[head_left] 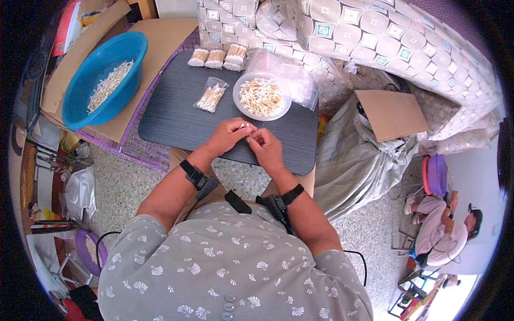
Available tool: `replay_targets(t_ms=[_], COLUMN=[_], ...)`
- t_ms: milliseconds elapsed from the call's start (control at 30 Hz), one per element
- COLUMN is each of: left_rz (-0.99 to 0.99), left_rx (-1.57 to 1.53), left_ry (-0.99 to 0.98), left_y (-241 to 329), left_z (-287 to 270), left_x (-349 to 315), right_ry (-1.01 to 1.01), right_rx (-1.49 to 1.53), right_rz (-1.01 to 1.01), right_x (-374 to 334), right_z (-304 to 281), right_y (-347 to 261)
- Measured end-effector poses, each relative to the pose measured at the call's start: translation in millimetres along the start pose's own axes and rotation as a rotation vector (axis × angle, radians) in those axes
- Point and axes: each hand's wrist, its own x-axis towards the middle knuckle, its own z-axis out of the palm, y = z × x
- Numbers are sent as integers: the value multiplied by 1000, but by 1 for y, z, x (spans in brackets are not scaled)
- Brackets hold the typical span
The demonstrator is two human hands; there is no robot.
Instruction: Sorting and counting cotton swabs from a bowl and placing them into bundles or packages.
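My left hand (229, 136) is closed in a pinch on a few cotton swabs (247, 125), their white tips poking up at the fingertips. My right hand (266, 148) meets it, thumb and finger pinched at the lower end of the same swabs, which the fingers partly hide. Just beyond the hands stands a white round bowl (289, 101) heaped with loose cotton swabs (261, 96). Left of the bowl lies a clear plastic bag (211, 96) filled with swabs. Several packed bags of swabs (216, 59) line the far edge of the dark table (176, 101).
Clear empty bags (300, 80) lie right of the bowl. A blue basin (72, 101) with more swabs rests on cardboard (160, 32) at the left. A patterned sofa (364, 32) borders the far side; a grey cloth-covered pile (353, 160) stands right. Another person (441, 232) sits at far right.
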Motion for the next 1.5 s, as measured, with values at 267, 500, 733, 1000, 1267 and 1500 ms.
replay_targets(t_ms=[267, 500, 733, 1000, 1267, 1500], left_rz=[-26, -18, 52, -2, -82, -125], left_rx=[-10, -44, 21, -29, -118, -244], left_ry=[12, 6, 38, 57, 45, 16], left_y=[0, 0, -3, 0, -6, -9], left_z=[0, 0, 1, 2, -1, 0], left_x=[-1, -1, -1, -1, -1, -1], right_ry=[7, 29, 1, 5, -2, -12], right_rx=[-42, -96, -140, -77, -97, -79], right_rz=[-5, -104, -107, -96, -67, -43], right_x=[0, 0, 0, 0, -1, 0], right_z=[1, 1, -1, -2, -2, -2], right_y=[0, 2, 0, -4, -6, -3])
